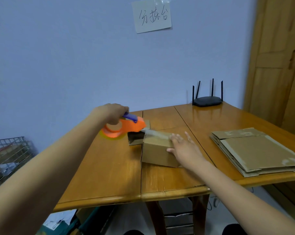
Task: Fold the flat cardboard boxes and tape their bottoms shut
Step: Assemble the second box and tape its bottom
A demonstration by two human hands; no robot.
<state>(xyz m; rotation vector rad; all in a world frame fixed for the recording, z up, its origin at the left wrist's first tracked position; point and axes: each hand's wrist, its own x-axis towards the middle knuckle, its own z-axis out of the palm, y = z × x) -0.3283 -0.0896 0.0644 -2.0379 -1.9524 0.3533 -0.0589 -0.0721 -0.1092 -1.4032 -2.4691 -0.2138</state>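
Pulling the tape dispenser (124,127), gripped by the left hand (112,113), may skew the strip if the flat, spread right hand (184,146) lets the box (157,152) slide.

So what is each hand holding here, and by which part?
Left hand grips the orange tape dispenser by its purple handle. Right hand holds nothing; it presses flat on the box.
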